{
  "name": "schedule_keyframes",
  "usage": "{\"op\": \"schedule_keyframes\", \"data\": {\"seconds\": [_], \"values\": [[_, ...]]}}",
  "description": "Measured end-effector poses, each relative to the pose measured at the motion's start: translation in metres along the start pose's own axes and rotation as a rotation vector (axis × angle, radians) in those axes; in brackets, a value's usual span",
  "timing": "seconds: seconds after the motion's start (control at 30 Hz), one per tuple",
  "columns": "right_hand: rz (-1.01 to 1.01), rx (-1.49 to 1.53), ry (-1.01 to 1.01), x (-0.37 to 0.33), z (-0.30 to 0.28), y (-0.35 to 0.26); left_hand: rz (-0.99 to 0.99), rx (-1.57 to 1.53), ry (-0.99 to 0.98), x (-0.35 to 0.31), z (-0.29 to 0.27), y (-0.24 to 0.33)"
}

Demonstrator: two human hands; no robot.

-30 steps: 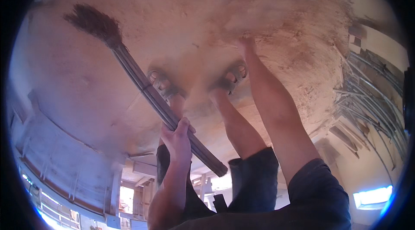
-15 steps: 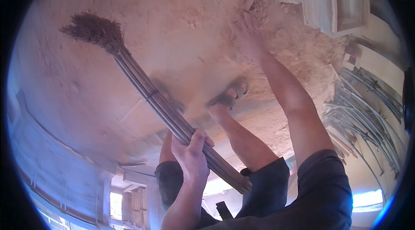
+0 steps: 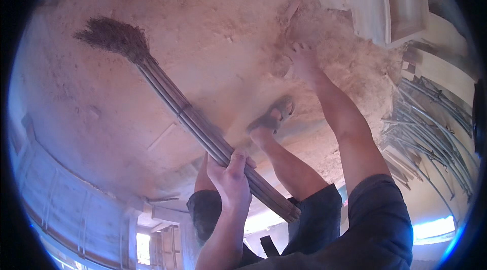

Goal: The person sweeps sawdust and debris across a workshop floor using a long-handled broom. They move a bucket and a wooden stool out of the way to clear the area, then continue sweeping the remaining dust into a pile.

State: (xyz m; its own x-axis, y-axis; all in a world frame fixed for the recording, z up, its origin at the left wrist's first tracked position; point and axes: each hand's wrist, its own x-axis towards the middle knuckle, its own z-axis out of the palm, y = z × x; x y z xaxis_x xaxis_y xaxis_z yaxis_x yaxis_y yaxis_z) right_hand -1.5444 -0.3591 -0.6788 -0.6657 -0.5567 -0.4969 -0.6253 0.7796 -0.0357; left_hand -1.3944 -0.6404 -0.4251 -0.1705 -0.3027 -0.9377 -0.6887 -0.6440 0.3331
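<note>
A left hand [image 3: 231,181] grips a bundled-stick broom [image 3: 190,120] near its lower end, fingers [image 3: 236,161] wrapped over the handle. Far beyond the fingertips, the dark bristles rest on a dusty floor [image 3: 213,31]. The right hand [image 3: 303,59] reaches into a sawdust pile [image 3: 350,54] (pale, heaped beside white boards [image 3: 375,1]).

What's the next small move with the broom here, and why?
Probably draw the broom head toward the sawdust pile. The left hand grips the handle low, the bristles sit far left on dusty floor, and the right hand already reaches into the pile.
</note>
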Motion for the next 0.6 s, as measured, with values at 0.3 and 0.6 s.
{"op": "schedule_keyframes", "data": {"seconds": [0.3, 0.6], "values": [[0.895, 0.879, 0.071, 0.092, 0.018, 0.076, -0.027, 0.030, -0.064, 0.002, -0.005, 0.004], [0.874, 0.616, 0.322, 0.172, -0.027, -0.004, -0.027, 0.021, -0.081, 0.001, -0.001, 0.009]]}}
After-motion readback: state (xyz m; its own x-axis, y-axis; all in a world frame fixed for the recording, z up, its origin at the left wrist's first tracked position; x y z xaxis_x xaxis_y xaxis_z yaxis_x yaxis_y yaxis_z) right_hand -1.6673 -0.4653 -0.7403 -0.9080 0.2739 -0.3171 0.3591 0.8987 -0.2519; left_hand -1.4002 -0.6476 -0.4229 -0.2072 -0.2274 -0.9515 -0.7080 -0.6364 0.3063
